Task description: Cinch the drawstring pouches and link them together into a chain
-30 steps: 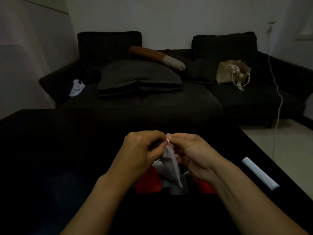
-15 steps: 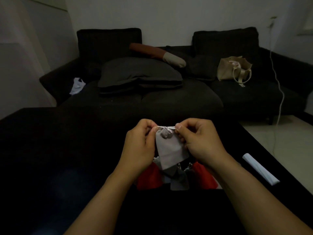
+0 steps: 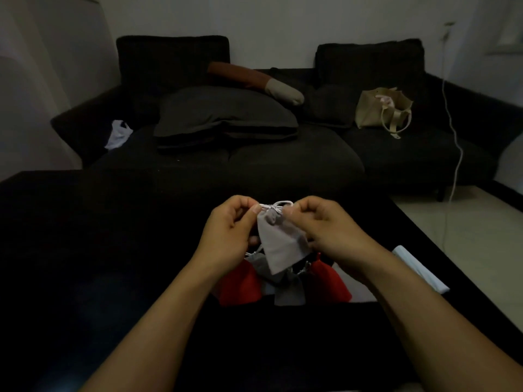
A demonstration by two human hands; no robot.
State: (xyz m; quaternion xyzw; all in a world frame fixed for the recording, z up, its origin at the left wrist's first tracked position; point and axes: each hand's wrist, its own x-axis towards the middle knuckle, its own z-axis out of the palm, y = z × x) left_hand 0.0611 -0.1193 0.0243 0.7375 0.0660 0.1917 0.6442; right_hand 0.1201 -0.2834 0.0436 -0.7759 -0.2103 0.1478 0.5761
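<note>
Fingers (image 3: 256,208) of the left hand (image 3: 229,233) and right hand (image 3: 325,230) pinch the white drawstring (image 3: 276,206) at 9 and 3 o'clock of the grey pouch (image 3: 280,241), which hangs mouth-up, long axis toward 6, above red pouches (image 3: 240,287) on the desk (image 3: 85,250).

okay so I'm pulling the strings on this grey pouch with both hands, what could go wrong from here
1. The left hand and right hand pinch only the thin white drawstring; it could slip free.
2. The grey pouch hangs above the red and grey pouches on the table; cords might tangle.
3. Dim light makes the knot hard to check.
</note>
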